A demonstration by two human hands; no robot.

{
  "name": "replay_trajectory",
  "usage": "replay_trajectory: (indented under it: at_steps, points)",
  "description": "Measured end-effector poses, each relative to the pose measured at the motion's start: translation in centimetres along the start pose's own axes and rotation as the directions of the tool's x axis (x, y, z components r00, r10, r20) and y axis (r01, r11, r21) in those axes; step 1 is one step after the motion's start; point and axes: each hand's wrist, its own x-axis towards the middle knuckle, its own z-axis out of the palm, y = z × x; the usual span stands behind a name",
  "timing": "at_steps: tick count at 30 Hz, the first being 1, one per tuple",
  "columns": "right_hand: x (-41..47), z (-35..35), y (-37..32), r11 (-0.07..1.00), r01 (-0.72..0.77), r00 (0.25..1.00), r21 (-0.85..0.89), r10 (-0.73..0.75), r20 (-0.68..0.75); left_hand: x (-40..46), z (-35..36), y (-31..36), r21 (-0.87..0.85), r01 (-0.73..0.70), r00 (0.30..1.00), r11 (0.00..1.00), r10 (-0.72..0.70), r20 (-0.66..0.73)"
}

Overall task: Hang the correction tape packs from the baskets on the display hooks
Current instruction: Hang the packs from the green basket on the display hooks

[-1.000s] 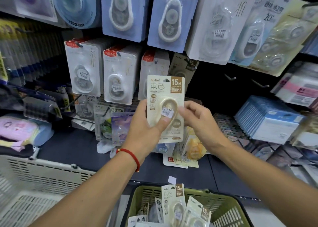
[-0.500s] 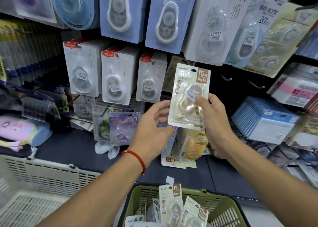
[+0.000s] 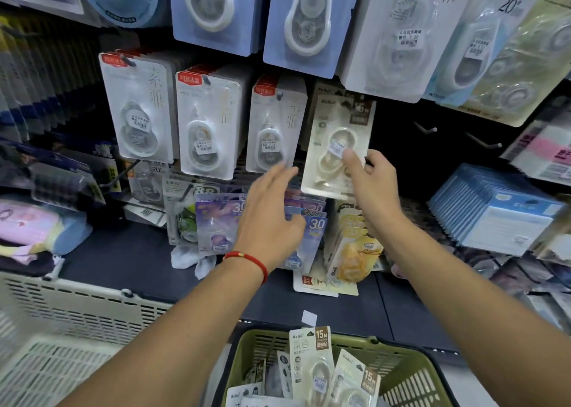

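Note:
My right hand (image 3: 370,181) pinches a beige correction tape pack (image 3: 335,141) by its lower right part and holds it up against the display, in front of another pack of the same kind. My left hand (image 3: 268,218) hovers just left of the pack with its fingers spread, touching nothing that I can see. At the bottom, a green basket (image 3: 411,372) holds several more beige packs (image 3: 312,366). Two bare display hooks (image 3: 428,128) stick out of the dark panel to the right.
White packs (image 3: 210,128) hang in rows to the left, blue and clear packs (image 3: 306,20) above. Purple packs (image 3: 216,224) and yellow packs (image 3: 352,252) lean on the dark shelf. A white basket (image 3: 77,314) stands at lower left. Blue boxes (image 3: 497,212) are stacked on the right.
My right hand has carried the pack up and right to the display. My left hand has let go of it and now hovers open beside it.

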Motion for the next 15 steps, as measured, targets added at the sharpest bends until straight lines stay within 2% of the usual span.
replay_trajectory:
  at_steps: [2, 5, 10, 13, 15]
  points:
    - [3.0, 1.6, 1.1, 0.993, -0.097, 0.995, -0.061, 0.095, -0.035, 1.2, 0.4, -0.6, 0.129, -0.044, 0.998, 0.991, 0.038, 0.047]
    - [7.2, 3.4, 2.2, 0.972, -0.193, 0.980, -0.137, 0.184, -0.075, 2.3, 1.4, -1.3, 0.187, -0.043, 0.998, 0.981, 0.035, 0.044]
    - [9.7, 4.4, 2.9, 0.914, -0.404, 0.915, -0.047, 0.403, -0.032, 2.1, 2.2, -2.0, 0.253, -0.086, 0.996, 0.964, 0.080, 0.033]
    - [8.3, 3.1, 3.8, 0.903, -0.418, 0.906, -0.101, 0.422, 0.019, 1.6, 2.1, -2.7, 0.315, -0.090, 0.995, 0.945, 0.069, 0.077]
    - [5.9, 1.0, 4.2, 0.927, -0.347, 0.931, -0.142, 0.359, 0.065, 1.0, 1.8, -3.3, 0.342, -0.093, 0.987, 0.935, 0.041, 0.156]
